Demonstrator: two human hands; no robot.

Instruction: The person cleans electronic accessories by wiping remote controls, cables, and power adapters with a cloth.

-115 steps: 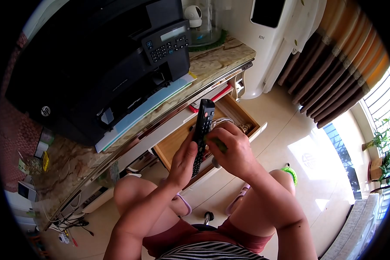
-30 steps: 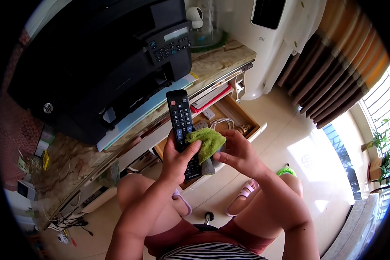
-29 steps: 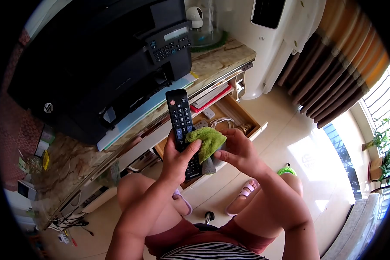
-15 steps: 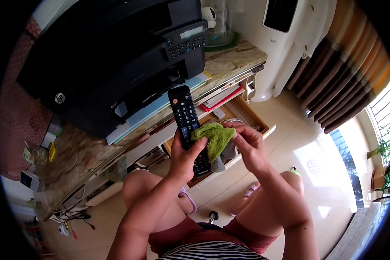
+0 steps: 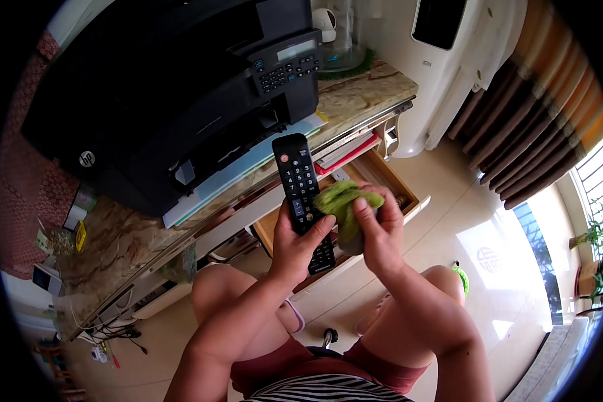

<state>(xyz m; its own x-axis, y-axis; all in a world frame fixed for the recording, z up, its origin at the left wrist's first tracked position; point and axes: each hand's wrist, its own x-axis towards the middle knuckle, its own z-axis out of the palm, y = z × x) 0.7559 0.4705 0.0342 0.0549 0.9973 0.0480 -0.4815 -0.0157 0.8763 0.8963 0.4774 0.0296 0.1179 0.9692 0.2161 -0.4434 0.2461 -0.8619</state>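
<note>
A black TV remote control (image 5: 296, 175) is held upright over my lap, its button side facing me. My left hand (image 5: 293, 244) grips its lower half from the side, thumb across the front. In my right hand (image 5: 380, 231) a green cloth (image 5: 342, 204) is pinched between thumb and fingers, bunched up and slightly blurred. The cloth's left end meets the right edge of the remote near the middle buttons. A greyish lower part of the cloth hangs beside the remote. Behind both hands is an open wooden drawer (image 5: 382, 175), partly hidden by them.
A black HP printer (image 5: 181, 127) stands on a marble-topped cabinet (image 5: 372, 87). Papers and a red folder (image 5: 355, 153) lie in the shelf above the drawer. A white appliance (image 5: 409, 87) and brown curtains (image 5: 509, 134) are at the right. Cables (image 5: 114, 329) lie at lower left.
The remote and my left hand have shifted slightly right. My right hand has gathered the cloth into a tighter bunch and drawn it rightward, uncovering more of the remote's buttons.
</note>
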